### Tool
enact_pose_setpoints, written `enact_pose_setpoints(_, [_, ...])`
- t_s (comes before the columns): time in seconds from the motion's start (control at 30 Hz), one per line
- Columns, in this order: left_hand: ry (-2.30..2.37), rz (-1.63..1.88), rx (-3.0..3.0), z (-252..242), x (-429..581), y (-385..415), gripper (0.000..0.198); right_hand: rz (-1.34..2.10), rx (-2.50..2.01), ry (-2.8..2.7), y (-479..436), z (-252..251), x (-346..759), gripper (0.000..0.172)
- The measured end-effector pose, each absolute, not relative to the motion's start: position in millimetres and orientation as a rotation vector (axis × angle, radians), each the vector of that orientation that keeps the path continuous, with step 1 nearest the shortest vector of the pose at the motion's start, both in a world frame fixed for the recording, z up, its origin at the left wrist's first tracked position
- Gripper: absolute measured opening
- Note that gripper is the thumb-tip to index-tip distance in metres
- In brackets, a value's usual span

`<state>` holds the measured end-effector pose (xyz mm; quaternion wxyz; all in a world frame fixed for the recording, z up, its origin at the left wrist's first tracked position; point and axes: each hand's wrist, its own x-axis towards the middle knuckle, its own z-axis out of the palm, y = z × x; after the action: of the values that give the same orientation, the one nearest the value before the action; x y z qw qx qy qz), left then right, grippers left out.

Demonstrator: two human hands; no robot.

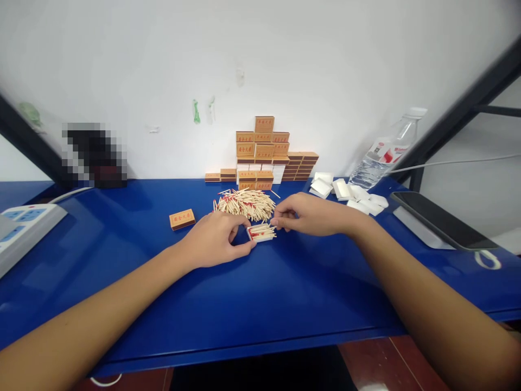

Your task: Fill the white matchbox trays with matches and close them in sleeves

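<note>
Blue desk (285,293) before a white wall: one open match tray (261,232) lies at centre. The left hand (214,239) pinches its left end between thumb and forefinger. The right hand (309,214), palm down, pinches matches (266,230) at its right end. One loose match pile (244,203) lies just behind, and one closed matchbox (182,219) lies further left.

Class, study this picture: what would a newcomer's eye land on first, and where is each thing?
Centre of the blue table, the left hand grips a small white tray of red-tipped matches while the right hand fingers them. Just behind lies a loose match pile, and a matchbox stack rises against the white wall.
</note>
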<state>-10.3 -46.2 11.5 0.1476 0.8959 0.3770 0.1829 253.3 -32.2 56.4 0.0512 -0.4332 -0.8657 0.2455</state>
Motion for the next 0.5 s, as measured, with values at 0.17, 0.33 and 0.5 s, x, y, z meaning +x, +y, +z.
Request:
enact_pose_setpoints(0.17, [1.065, 0.526, 2.575, 11.6, -10.1, -45.6, 0.028, 0.719, -1.273, -2.645, -33.3, 48.8, 247.0, 0.035])
enact_pose_setpoints(0.33, [1.081, 0.517, 2.582, 12.1, -9.6, -45.7, 0.027, 0.709, -1.287, -2.647, -34.8, 45.6, 246.6, 0.038])
enact_pose_setpoints(0.5, [1.076, 0.527, 2.581, 10.9, -9.6, -45.8, 0.028, 0.630, -1.323, -2.556, -34.3, 49.6, 249.4, 0.033])
